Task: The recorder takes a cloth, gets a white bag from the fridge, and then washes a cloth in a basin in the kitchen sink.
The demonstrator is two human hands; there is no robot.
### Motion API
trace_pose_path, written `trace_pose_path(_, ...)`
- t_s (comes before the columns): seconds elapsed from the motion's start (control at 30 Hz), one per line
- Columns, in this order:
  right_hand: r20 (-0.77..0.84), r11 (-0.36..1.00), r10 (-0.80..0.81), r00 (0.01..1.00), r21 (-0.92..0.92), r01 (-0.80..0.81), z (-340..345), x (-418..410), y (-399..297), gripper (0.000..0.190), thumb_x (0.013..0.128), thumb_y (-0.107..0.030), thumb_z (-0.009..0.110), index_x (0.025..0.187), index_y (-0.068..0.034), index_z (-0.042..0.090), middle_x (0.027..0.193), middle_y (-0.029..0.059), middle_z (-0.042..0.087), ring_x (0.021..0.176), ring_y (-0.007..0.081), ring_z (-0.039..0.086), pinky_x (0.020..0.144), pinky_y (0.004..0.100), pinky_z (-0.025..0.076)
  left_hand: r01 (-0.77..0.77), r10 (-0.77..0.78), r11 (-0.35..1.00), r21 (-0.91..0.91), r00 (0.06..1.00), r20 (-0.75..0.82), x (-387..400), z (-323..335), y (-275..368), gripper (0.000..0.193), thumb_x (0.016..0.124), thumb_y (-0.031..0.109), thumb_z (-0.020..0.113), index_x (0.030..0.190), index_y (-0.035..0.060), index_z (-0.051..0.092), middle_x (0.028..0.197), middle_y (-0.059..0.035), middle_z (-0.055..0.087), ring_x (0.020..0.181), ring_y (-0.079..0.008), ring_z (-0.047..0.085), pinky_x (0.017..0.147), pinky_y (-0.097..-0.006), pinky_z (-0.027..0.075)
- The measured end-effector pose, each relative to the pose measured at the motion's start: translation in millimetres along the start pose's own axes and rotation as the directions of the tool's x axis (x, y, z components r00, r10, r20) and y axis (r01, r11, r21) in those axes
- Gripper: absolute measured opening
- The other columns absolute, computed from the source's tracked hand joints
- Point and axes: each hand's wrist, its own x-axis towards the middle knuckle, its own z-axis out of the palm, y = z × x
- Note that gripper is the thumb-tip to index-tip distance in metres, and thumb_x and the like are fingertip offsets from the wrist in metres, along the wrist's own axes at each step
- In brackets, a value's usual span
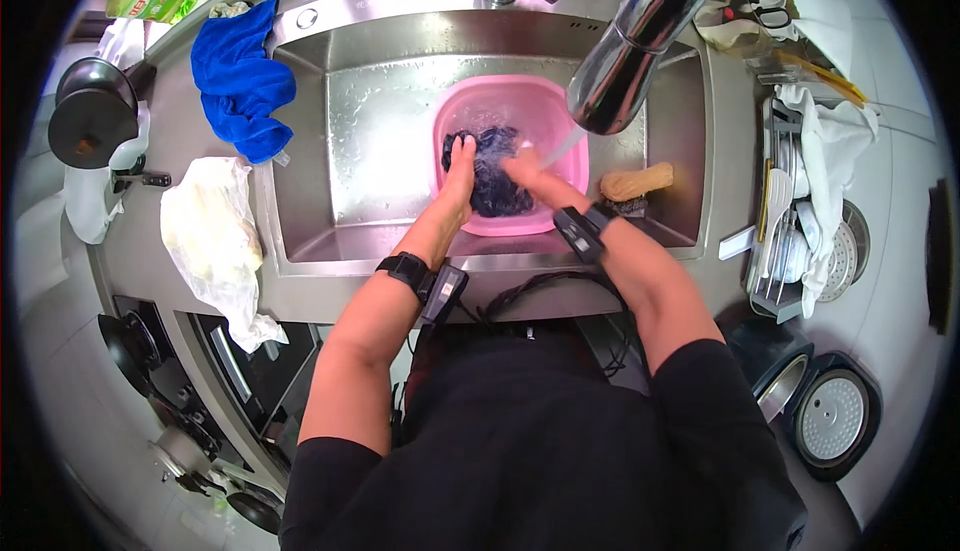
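A pink plastic basin (571, 176) stands in the stainless steel sink, with a dark, wet cloth (499, 187) inside it. Water runs from the chrome faucet (611, 105) into the basin's right part. My left hand (459, 172) lies along the left side of the cloth, its fingers pointing up the picture; whether it grips the fabric cannot be told. At the cloth's right side is my right hand (529, 172), blurred, with its fingers partly hidden by splashing water. Both wrists carry black strapped devices.
A loofah-like scrubber (637, 182) and a dark scouring pad (628, 207) lie in the sink, right of the basin. On the left counter are a blue towel (244, 86) and a white plastic bag (214, 232). A dish rack (776, 297) holding dishes stands at the right.
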Motion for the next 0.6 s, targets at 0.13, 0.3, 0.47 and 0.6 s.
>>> trace_pose_path(0.13, 0.274, 0.822, -0.063, 0.960, 0.559, -0.105, -9, -60, -96, 0.048, 0.080, -0.022, 0.067, 0.117, 0.006, 0.055, 0.097, 0.0122, 0.065, 0.087, 0.0210, 0.061, 0.078, 0.0327, 0.049, 0.323, -0.246, 0.887, -0.330, 0.935, 0.254, 4, -38, 17, 0.075, 0.090, 0.072, 0.031, 0.125, 0.0091, 0.053, 0.117, -0.0188, 0.060, 0.106, -0.0348, 0.061, 0.089, -0.0492, 0.050)
trace_pose_path(0.3, 0.149, 0.875, -0.296, 0.943, 0.438, 0.206, -14, -69, -86, 0.035, 0.083, -0.027, 0.069, 0.105, -0.003, 0.057, 0.089, 0.0077, 0.062, 0.081, 0.0169, 0.059, 0.072, 0.0312, 0.048, 0.237, -0.127, 0.910, -0.341, 0.941, 0.315, 13, -46, 11, 0.064, 0.092, 0.062, 0.041, 0.112, 0.0034, 0.058, 0.099, -0.0167, 0.064, 0.088, -0.0285, 0.066, 0.077, -0.0424, 0.055)
trace_pose_path(0.47, -0.020, 0.853, -0.428, 0.904, -0.340, 0.397, -57, 0, 22, 0.028, 0.084, -0.022, 0.066, 0.102, -0.005, 0.052, 0.094, 0.0157, 0.061, 0.087, 0.0371, 0.059, 0.077, 0.0407, 0.047, 0.014, -0.014, 1.000, 0.012, 1.000, 0.025, -36, -23, 42, 0.056, 0.090, 0.052, 0.056, 0.106, -0.0011, 0.063, 0.094, -0.0128, 0.065, 0.085, -0.0208, 0.065, 0.078, -0.0353, 0.054)
trace_pose_path(0.6, -0.265, 0.740, -0.662, 0.701, -0.380, 0.555, -30, 3, 10, 0.044, 0.083, -0.022, 0.066, 0.121, -0.006, 0.050, 0.108, 0.0213, 0.058, 0.101, 0.0407, 0.056, 0.088, 0.0430, 0.045, -0.043, 0.029, 0.967, 0.251, 0.998, 0.058, -43, -40, 32, 0.069, 0.087, 0.060, 0.053, 0.130, 0.0064, 0.049, 0.124, -0.0141, 0.055, 0.116, -0.0289, 0.051, 0.096, -0.0494, 0.040)
